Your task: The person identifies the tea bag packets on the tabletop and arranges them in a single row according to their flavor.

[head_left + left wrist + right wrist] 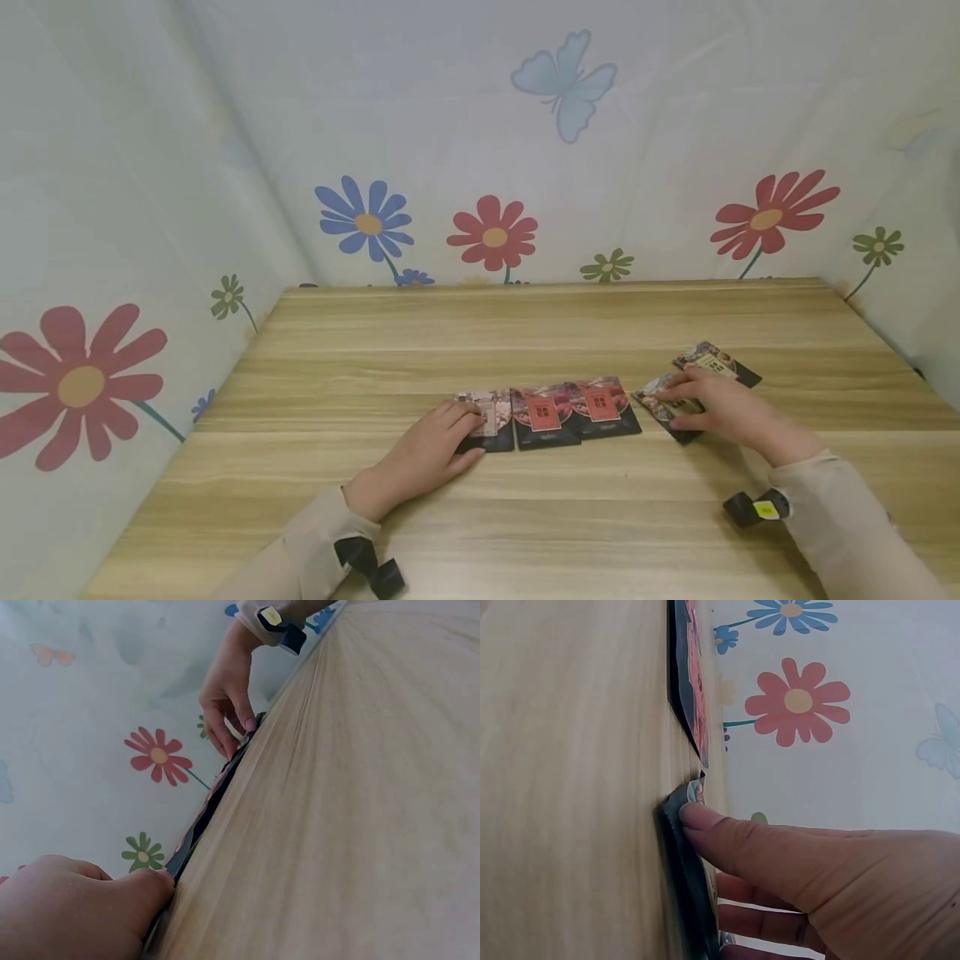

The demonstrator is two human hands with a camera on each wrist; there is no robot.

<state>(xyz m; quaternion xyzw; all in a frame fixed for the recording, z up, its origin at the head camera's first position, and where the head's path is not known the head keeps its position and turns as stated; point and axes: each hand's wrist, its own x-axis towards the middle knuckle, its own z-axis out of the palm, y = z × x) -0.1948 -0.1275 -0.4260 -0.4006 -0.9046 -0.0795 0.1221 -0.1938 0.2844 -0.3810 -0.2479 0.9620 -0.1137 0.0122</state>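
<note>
Flat dark packets with printed food pictures lie on the wooden table. My left hand (431, 446) rests on the pale-labelled packet (497, 421) at the row's left end, its thumb along the near edge. Beside that one are a red-labelled packet (545, 415) and another red-labelled packet (603, 407), slightly overlapping. To their right, apart from the row, my right hand (723, 408) pinches a tilted packet (686, 870) between thumb and fingers, which partly cover it. Just behind it is a yellow-labelled packet (717, 362), also turned at an angle.
The wood-grain table (540, 525) runs back to a white cloth (420, 108) printed with flowers and a butterfly. More cloth hangs at both sides. Each wrist carries a small black camera, such as the right one (757, 508).
</note>
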